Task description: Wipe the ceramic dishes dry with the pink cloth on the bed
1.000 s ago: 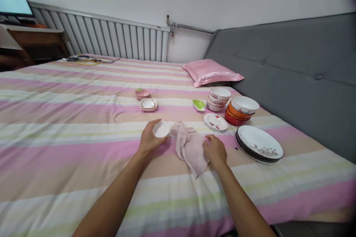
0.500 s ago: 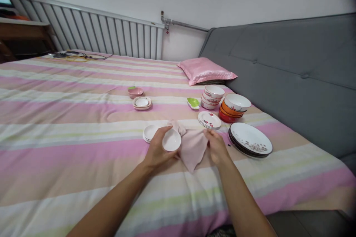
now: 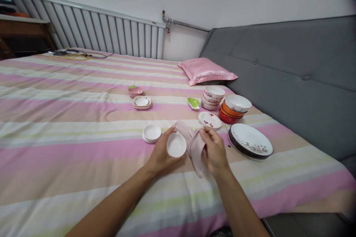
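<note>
A small white bowl (image 3: pixel 176 145) is gripped at its rim by my left hand (image 3: pixel 161 155), its inside facing me. My right hand (image 3: pixel 215 151) pinches a pale pink cloth (image 3: pixel 197 150), which hangs in folds below the fingers and reaches behind the bowl's right side. Just left of my left hand, a short stack of small white dishes (image 3: pixel 152 132) lies on the bed. Beyond my right hand sit flower-patterned small plates (image 3: pixel 210 120).
On the striped bedspread (image 3: pixel 83 170) stand large plates (image 3: pixel 251 139), orange and red bowls (image 3: pixel 233 109), patterned bowls (image 3: pixel 213 96), a green leaf-shaped dish (image 3: pixel 193 103), pink dishes (image 3: pixel 135 91) and square dishes (image 3: pixel 142 102). A pink pillow (image 3: pixel 207 70) lies by the grey headboard (image 3: pixel 292 77).
My left hand has moved the white bowl slightly right and down, away from the white dish stack. In my right hand the cloth has bunched up and turned.
</note>
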A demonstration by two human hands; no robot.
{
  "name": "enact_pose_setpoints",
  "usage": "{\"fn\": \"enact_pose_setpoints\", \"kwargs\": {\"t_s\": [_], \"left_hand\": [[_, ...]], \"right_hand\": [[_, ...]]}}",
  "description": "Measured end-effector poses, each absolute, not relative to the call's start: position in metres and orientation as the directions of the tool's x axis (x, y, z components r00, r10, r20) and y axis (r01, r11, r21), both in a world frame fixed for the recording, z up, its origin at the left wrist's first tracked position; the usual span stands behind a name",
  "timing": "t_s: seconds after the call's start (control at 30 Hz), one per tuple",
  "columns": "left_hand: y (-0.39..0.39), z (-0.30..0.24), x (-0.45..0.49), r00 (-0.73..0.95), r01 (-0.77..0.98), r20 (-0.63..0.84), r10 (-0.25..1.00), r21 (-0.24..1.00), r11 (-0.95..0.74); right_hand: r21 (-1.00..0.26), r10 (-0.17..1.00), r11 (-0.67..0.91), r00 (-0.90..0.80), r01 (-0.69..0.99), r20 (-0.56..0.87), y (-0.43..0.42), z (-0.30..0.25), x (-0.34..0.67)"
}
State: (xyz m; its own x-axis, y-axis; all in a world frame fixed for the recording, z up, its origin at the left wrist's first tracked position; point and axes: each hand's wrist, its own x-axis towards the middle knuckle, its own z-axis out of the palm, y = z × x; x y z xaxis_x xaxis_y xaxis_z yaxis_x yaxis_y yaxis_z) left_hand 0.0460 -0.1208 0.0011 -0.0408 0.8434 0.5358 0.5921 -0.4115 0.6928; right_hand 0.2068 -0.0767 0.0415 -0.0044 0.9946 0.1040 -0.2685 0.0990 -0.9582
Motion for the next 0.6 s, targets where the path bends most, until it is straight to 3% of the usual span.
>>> {"fn": "enact_pose_setpoints", "kwargs": {"t_s": [0.17, 0.33, 0.43, 0.6], "left_hand": [[-0.12, -0.004, 0.05, -0.042, 0.561, 0.479, 0.877, 0.737, -0.376], [-0.117, -0.01, 0.045, -0.043, 0.536, 0.49, 0.871, 0.747, -0.394], [-0.117, -0.008, 0.044, -0.075, 0.54, 0.48, 0.874, 0.756, -0.369], [-0.12, 0.0, 0.047, -0.116, 0.561, 0.488, 0.865, 0.751, -0.348]], "right_hand": [[-0.989, 0.957, 0.145, -0.252, -0.013, 0.143, -0.087, 0.022, 0.187], [-0.828, 0.862, 0.455, -0.396, 0.329, 0.316, -0.098, 0.023, 0.183], [-0.736, 0.857, 0.501, -0.382, 0.456, 0.346, -0.1, 0.02, 0.183], [-0.717, 0.91, 0.41, -0.208, 0.564, 0.358, -0.101, 0.014, 0.178]]}}
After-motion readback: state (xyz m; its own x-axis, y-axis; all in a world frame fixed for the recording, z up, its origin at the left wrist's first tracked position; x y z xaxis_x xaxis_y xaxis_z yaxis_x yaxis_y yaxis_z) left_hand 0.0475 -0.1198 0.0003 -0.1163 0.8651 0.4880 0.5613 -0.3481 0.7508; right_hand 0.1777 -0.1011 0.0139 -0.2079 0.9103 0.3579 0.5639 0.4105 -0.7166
